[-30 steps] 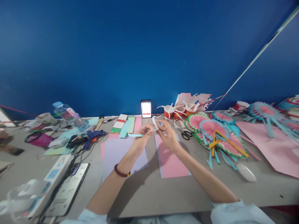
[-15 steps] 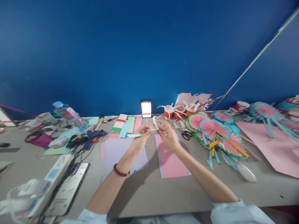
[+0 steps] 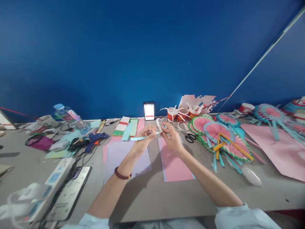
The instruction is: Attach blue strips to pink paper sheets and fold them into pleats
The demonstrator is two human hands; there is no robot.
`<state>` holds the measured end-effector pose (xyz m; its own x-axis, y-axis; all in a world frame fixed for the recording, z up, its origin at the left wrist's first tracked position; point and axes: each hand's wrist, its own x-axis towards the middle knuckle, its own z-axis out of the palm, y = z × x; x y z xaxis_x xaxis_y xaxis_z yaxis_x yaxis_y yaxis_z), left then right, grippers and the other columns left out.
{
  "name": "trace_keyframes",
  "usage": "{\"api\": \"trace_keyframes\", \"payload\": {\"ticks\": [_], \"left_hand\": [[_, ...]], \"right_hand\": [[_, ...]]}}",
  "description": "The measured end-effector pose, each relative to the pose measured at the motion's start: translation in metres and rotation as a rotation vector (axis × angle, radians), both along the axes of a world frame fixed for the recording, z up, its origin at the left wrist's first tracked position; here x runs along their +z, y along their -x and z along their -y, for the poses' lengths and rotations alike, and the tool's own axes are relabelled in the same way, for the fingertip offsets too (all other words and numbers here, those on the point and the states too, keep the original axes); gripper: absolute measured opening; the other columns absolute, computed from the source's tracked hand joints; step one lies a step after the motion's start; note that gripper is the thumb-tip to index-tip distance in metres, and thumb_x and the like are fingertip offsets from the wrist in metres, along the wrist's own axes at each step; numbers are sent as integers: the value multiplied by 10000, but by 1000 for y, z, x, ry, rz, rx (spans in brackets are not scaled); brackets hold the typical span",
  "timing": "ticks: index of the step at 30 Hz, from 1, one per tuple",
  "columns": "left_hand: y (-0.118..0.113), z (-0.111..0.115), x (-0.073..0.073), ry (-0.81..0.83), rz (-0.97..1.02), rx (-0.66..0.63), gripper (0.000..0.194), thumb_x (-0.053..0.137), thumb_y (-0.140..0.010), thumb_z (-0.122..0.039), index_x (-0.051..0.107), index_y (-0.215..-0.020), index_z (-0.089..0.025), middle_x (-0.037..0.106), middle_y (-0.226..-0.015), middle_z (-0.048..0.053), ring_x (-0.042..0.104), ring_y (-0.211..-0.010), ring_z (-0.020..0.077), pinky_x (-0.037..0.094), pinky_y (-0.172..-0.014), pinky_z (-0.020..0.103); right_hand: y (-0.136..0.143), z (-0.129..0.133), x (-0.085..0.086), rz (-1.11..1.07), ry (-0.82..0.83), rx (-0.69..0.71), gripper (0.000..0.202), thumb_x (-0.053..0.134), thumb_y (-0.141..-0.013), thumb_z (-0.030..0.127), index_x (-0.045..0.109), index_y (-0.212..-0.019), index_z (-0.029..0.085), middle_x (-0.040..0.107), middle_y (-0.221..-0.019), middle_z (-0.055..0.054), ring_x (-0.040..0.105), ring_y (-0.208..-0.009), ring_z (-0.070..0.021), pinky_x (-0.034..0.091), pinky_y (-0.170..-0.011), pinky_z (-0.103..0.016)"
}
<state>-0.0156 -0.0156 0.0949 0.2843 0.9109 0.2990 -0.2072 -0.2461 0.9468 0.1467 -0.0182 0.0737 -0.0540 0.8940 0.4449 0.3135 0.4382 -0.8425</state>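
My left hand (image 3: 145, 136) is closed in a pinch on a narrow light-blue paper strip (image 3: 137, 138), whose end sticks out to the left. Close beside it, my right hand (image 3: 171, 138) has its fingers closed on a thin white strip (image 3: 158, 122) that curls up in a loop between the hands. Fingertips hide where the two strips meet. Both hands are held above the table, over the gap between a lilac sheet (image 3: 127, 152) and a pink sheet (image 3: 175, 162).
Black-handled scissors (image 3: 190, 137) and folded paper fans (image 3: 219, 132) lie to the right. Behind them stand red cups (image 3: 172, 114) with white strips. On the left are a glue gun (image 3: 95, 140), a bottle (image 3: 71, 117), a power strip (image 3: 51, 184) and a phone (image 3: 71, 190). A lit screen (image 3: 149, 112) leans against the blue wall.
My hands stay almost in place, still on the strips. The left wrist has shifted very slightly left, and the white loop has moved a little.
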Motion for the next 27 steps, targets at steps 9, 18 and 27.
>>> {"api": "trace_keyframes", "payload": {"ticks": [9, 18, 27], "left_hand": [[3, -1, 5, -10, -24, 3, 225, 659, -766, -370, 579, -696, -172, 531, -870, 29, 458, -692, 116, 382, -645, 250], [4, -5, 2, 23, 41, 225, 193, 705, -728, -350, 618, -774, -184, 597, -741, 3, 553, -663, 111, 455, -622, 229], [3, -3, 9, -57, 94, 88, 331, 754, -688, -276, 552, -940, -198, 626, -941, 52, 611, -923, 182, 500, -757, 285]], "right_hand": [[-1, 0, 1, 0, -3, 6, 366, 464, -830, 169, 494, -1190, 230, 693, -1071, -69, 663, -965, -211, 539, -740, -325], [4, 1, -1, -82, 88, 77, 277, 492, -831, 232, 545, -1102, 257, 681, -1053, -41, 634, -1023, -201, 564, -703, -290], [6, 6, 6, -129, 113, 63, 154, 534, -821, 324, 583, -912, 210, 662, -858, -28, 642, -690, -143, 516, -602, -254]]}}
